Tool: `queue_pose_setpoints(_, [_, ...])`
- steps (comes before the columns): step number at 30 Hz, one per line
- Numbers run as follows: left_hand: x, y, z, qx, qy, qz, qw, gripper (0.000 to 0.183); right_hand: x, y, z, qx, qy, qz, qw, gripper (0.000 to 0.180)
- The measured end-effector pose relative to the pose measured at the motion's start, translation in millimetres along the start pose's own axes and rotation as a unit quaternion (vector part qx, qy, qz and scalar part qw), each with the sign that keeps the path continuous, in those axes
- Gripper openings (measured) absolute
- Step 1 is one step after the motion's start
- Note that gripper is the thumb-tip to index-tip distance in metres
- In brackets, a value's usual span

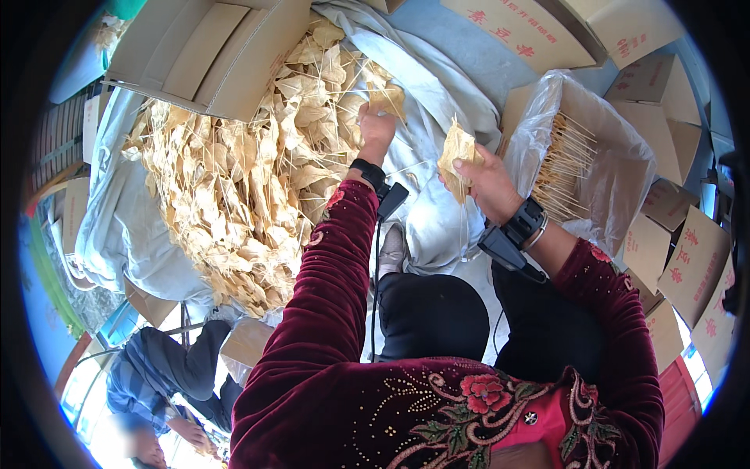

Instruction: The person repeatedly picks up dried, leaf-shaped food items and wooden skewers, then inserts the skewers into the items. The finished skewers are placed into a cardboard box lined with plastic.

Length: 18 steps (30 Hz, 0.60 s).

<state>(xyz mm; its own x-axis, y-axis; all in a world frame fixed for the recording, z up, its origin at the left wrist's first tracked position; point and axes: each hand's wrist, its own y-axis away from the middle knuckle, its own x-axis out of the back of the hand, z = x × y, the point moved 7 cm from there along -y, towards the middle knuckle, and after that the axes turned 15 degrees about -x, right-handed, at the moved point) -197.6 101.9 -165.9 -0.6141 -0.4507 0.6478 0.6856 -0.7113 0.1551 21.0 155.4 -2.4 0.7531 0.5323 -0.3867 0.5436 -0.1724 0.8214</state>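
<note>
My left hand grips a dried tan sheet on a thin stick, a skewered sheet, at the right edge of a big heap of the same skewers. In my right hand are one or more skewered sheets, held upright with thin sticks poking out above and below; how many cannot be told. To the right of that hand stands a carton lined with clear plastic. Rows of skewers lie along its left side, stick ends pointing right.
White cloth spreads beneath the heap. An open cardboard box sits over the heap's far edge. More printed cartons stand at the right and far side. At lower left another person sits beside a small carton.
</note>
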Motion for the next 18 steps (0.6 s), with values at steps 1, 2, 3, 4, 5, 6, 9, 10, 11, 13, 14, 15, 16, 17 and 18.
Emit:
queue_pose_setpoints(1, [1, -2, -8, 0.032, 0.016, 0.01, 0.999, 0.041, 1, -1, 0, -0.002, -0.003, 0.008, 1.0, 0.04])
queue_pose_setpoints(2, [4, 2, -17, 0.092, 0.097, 0.071, 0.988, 0.028, 1, -2, -2, -0.002, -0.009, 0.011, 1.0, 0.041])
queue_pose_setpoints(3, [10, 6, -21, 0.114, 0.107, 0.104, 0.982, 0.027, 2, -4, -3, -0.003, -0.018, 0.012, 1.0, 0.042])
queue_pose_setpoints(4, [14, 15, -27, 0.158, 0.117, 0.121, 0.973, 0.025, 1, -7, -1, -0.011, -0.015, 0.016, 1.0, 0.042])
queue_pose_setpoints(5, [22, 26, -31, 0.194, 0.127, 0.146, 0.962, 0.024, 0, -10, 1, -0.021, -0.016, 0.016, 1.0, 0.041])
queue_pose_setpoints(6, [31, 36, -30, 0.209, 0.124, 0.165, 0.956, 0.015, 0, -14, 4, -0.031, -0.017, 0.02, 0.999, 0.041])
queue_pose_setpoints(9, [59, 74, -19, 0.208, 0.146, 0.171, 0.952, 0.028, -7, -23, 16, -0.059, -0.02, -0.005, 0.998, 0.038])
queue_pose_setpoints(10, [63, 87, -18, 0.226, 0.27, 0.14, 0.925, 0.028, -9, -24, 20, -0.062, -0.025, -0.011, 0.998, 0.038])
queue_pose_setpoints(11, [64, 100, -13, 0.261, 0.387, 0.098, 0.879, 0.03, -11, -24, 25, -0.062, -0.033, -0.019, 0.997, 0.038])
queue_pose_setpoints(13, [92, 116, 8, 0.205, 0.427, 0.15, 0.868, 0.015, -16, -26, 28, -0.059, -0.043, -0.039, 0.997, 0.037])
queue_pose_setpoints(14, [106, 121, 25, 0.129, 0.442, 0.176, 0.87, 0.014, -19, -25, 31, -0.063, -0.042, -0.046, 0.996, 0.042])
queue_pose_setpoints(15, [120, 126, 44, 0.042, 0.455, 0.201, 0.866, 0.013, -25, -22, 36, -0.071, -0.036, -0.068, 0.994, 0.044])
queue_pose_setpoints(16, [130, 131, 64, -0.023, 0.394, 0.209, 0.895, 0.015, -30, -21, 37, -0.075, -0.029, -0.082, 0.993, 0.045])
queue_pose_setpoints(17, [137, 134, 87, -0.114, 0.332, 0.217, 0.911, 0.018, -36, -19, 38, -0.074, -0.024, -0.104, 0.992, 0.046])
queue_pose_setpoints(18, [139, 139, 109, -0.197, 0.341, 0.204, 0.896, 0.023, -41, -16, 39, -0.08, -0.004, -0.12, 0.989, 0.048])
